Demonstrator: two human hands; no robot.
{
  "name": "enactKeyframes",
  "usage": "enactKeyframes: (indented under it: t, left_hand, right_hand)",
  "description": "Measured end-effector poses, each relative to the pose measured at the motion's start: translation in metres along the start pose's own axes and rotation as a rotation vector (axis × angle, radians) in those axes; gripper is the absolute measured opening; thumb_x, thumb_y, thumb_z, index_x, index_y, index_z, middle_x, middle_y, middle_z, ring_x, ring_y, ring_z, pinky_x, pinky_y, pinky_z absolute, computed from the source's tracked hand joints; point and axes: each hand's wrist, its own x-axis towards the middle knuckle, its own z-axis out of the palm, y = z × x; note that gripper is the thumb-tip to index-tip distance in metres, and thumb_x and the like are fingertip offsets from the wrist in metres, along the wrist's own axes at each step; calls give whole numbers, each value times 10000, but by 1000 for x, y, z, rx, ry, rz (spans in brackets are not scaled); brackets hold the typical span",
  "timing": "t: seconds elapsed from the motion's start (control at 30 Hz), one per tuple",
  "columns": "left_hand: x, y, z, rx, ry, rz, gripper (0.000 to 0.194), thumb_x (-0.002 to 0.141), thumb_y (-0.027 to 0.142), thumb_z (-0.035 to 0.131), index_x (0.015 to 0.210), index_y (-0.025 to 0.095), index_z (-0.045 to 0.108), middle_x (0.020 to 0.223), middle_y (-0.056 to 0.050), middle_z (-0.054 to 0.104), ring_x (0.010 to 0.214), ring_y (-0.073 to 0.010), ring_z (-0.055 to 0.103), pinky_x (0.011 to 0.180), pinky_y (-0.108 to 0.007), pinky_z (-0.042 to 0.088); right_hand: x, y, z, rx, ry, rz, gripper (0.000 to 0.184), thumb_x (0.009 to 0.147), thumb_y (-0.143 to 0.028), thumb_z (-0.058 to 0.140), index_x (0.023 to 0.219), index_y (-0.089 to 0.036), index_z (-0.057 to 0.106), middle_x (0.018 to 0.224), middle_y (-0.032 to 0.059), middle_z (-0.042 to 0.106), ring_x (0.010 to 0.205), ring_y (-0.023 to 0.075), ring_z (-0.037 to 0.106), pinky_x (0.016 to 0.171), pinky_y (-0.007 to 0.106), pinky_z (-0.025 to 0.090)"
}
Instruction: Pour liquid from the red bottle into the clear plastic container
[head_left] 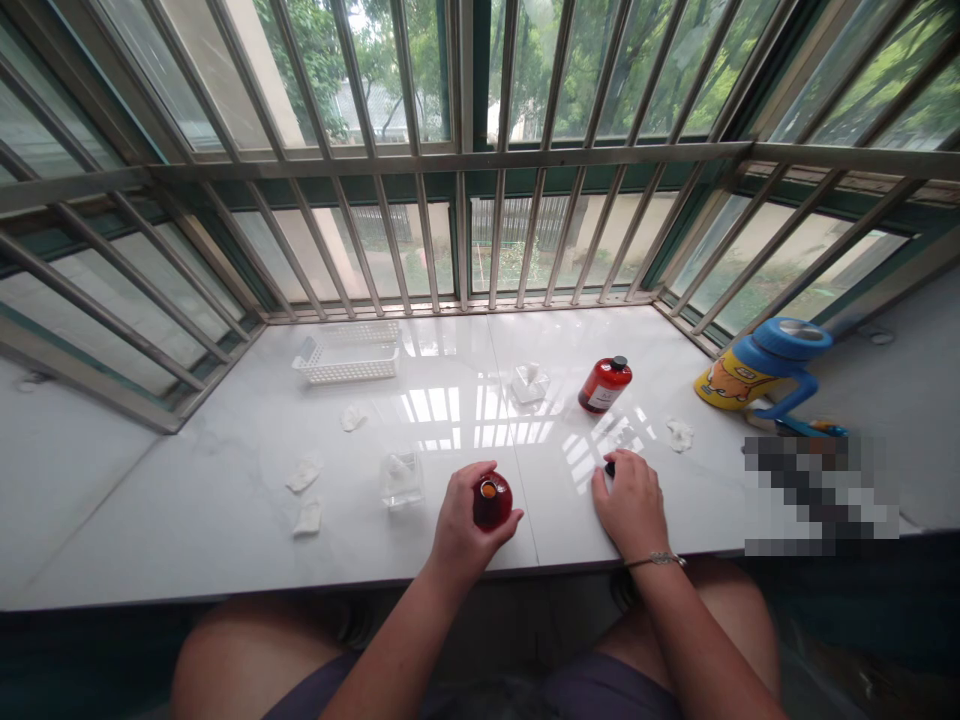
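My left hand (459, 520) is wrapped round a dark red bottle (495, 510) at the counter's front. No cap sits on its neck, and its round mouth faces up. To the right, my right hand (631, 500) is lowered to the counter, its fingers closed on a small black cap (610, 468), mostly hidden by them. Behind it stands a second red bottle (604, 386), with a white label and a black cap. A clear square container (402, 482) with white material inside stands left of my left hand. Farther back is another small clear container (530, 384), also holding something white.
A white perforated basket (349, 375) lies at the back left. Crumpled white pieces rest on the counter, including one at left (303, 475) and one at right (680, 434). A blue and yellow flask (765, 368) stands far right, beside a blurred-out patch. Metal bars (465, 160) enclose the counter.
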Motion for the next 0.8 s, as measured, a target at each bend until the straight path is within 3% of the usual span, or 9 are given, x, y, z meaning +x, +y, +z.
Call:
enactKeyframes:
  t: [0.8]
  left_hand:
    - [0, 1, -1, -9, -9, -9, 698, 871, 278, 875, 1472, 308, 522, 1396, -98, 644, 1304, -305, 657, 1100, -505, 591]
  right_hand:
    - [0, -1, -1, -16, 9, -6, 227, 995, -284, 579, 1196, -180, 600, 1258, 199, 658, 1213, 357, 602, 1042, 489, 470]
